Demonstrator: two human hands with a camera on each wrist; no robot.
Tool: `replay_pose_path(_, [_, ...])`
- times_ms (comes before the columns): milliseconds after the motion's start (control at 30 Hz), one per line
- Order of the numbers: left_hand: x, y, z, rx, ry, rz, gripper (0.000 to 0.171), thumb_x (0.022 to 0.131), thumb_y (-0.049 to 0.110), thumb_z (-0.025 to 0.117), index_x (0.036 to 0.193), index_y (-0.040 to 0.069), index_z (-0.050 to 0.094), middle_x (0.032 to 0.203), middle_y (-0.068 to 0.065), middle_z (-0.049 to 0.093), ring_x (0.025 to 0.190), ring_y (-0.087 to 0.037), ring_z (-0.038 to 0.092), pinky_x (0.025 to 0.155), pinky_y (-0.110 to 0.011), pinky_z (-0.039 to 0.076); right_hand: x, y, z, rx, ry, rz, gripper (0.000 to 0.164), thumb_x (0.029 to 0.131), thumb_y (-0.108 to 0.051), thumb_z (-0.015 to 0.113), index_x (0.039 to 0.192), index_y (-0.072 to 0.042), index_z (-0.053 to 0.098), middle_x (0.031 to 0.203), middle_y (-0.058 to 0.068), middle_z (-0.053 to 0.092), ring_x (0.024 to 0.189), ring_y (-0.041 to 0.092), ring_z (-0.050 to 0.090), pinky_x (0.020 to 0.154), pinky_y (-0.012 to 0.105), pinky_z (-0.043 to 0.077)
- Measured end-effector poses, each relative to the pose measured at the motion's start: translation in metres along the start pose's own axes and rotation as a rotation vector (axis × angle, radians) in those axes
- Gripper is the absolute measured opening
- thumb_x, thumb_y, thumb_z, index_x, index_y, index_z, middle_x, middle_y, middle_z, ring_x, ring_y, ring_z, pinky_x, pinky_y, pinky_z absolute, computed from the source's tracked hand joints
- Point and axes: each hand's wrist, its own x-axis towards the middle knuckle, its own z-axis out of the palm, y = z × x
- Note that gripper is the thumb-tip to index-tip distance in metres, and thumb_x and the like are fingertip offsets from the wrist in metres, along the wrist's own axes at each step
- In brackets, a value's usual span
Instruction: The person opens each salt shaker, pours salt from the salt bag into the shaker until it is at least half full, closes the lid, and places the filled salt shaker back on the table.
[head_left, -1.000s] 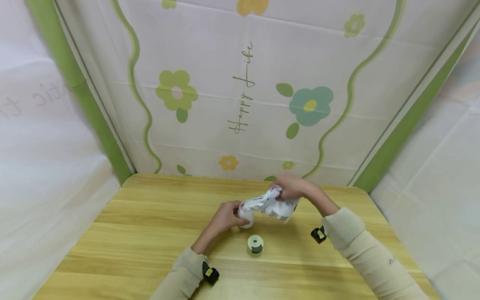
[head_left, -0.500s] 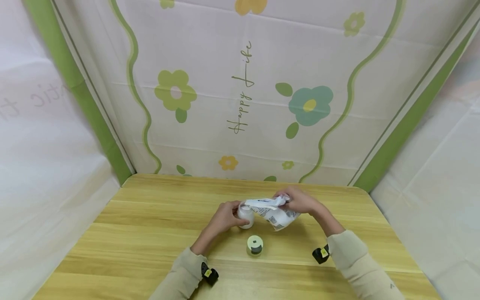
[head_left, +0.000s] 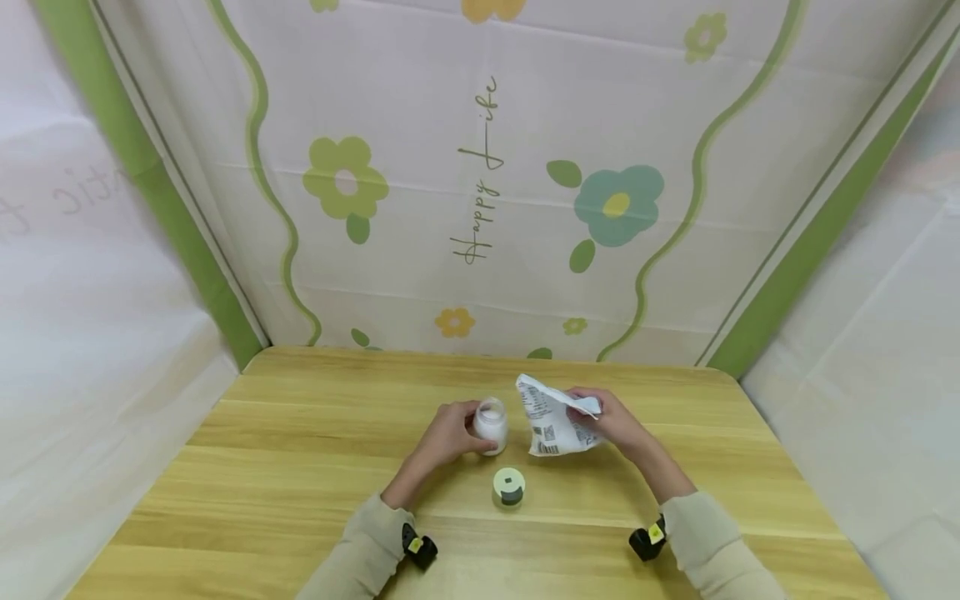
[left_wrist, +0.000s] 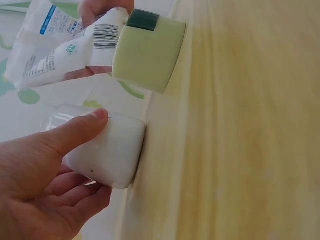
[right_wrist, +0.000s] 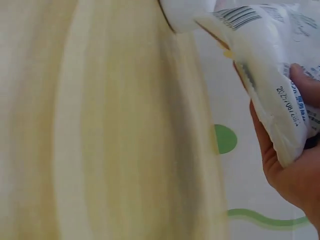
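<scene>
My left hand (head_left: pixel 450 435) grips a small clear jar (head_left: pixel 492 428), thumb on the near side and fingers round the far side. The jar stands upright with its mouth uncovered, white contents filling it to below the neck. To its right, my right hand (head_left: pixel 613 421) holds a white printed plastic bag (head_left: pixel 551 423) by its right part, above the table. In the right wrist view, the thumb presses the bag (right_wrist: pixel 272 65) from one side, with fingers behind it. A pale green cylindrical lid (head_left: pixel 509 485) with a dark patch sits in front of the jar.
The wood-grain table (head_left: pixel 285 483) ends at a back edge just beyond the hands. Behind it hangs a white flowered curtain (head_left: pixel 420 250), with more white fabric at both sides. A black wrist camera (head_left: pixel 420 550) is strapped at each sleeve cuff.
The bag has come away from the jar's mouth, and its left end has swung upward. My right hand has shifted right and nearer. My left hand and the jar stay put.
</scene>
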Motion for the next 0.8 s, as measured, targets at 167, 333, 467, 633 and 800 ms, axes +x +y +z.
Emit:
replay_pose_path(167, [0.0,0.003,0.0,0.033,-0.006,0.006,0.058,0.074,0.022,0.089,0.124,0.002,0.067,0.113,-0.013,0.073,0.101,-0.022,0.069,0.088,-0.037,0.057,-0.009,0.005,0.0,0.052,0.124,-0.045,0.031,0.096,-0.01,0.063,0.121,0.008,0.063,0.099,-0.014,0.069,0.083,0.007,0.064,0.071,0.025,0.054])
replay_pose_path(333, [0.002,0.005,-0.001,0.055,-0.007,0.012,0.058,0.074,0.023,0.089,0.124,0.004,0.067,0.112,-0.012,0.073,0.101,-0.022,0.069,0.088,-0.037,0.057,-0.017,-0.001,-0.001,0.129,0.178,-0.13,0.022,0.097,-0.003,0.058,0.106,-0.017,0.072,0.093,-0.016,0.069,0.079,0.004,0.063,0.069,0.022,0.054])
replay_pose_path(467, [0.002,0.005,-0.001,0.056,-0.013,0.012,0.057,0.074,0.024,0.089,0.123,0.004,0.068,0.111,-0.011,0.074,0.099,-0.021,0.069,0.086,-0.035,0.057,-0.024,-0.009,0.0,0.184,0.171,-0.163,0.035,0.097,0.003,0.053,0.1,-0.027,0.069,0.09,-0.013,0.068,0.076,0.003,0.063,0.066,0.019,0.053])
replay_pose_path(633, [0.001,0.004,-0.002,0.05,-0.02,0.002,0.056,0.074,0.024,0.089,0.123,0.005,0.068,0.11,-0.01,0.074,0.098,-0.019,0.068,0.086,-0.035,0.057,-0.029,-0.014,0.0,0.186,0.17,-0.18,0.035,0.097,0.007,0.051,0.098,-0.023,0.07,0.087,-0.011,0.067,0.074,0.002,0.062,0.066,0.018,0.052])
replay_pose_path(800, [0.0,0.003,-0.002,0.047,-0.023,-0.008,0.059,0.074,0.023,0.089,0.125,0.004,0.067,0.112,-0.012,0.073,0.101,-0.022,0.068,0.088,-0.038,0.057,-0.03,-0.007,-0.003,0.187,0.16,-0.161,0.042,0.098,0.006,0.05,0.099,-0.031,0.071,0.088,-0.014,0.069,0.075,0.001,0.063,0.066,0.018,0.053])
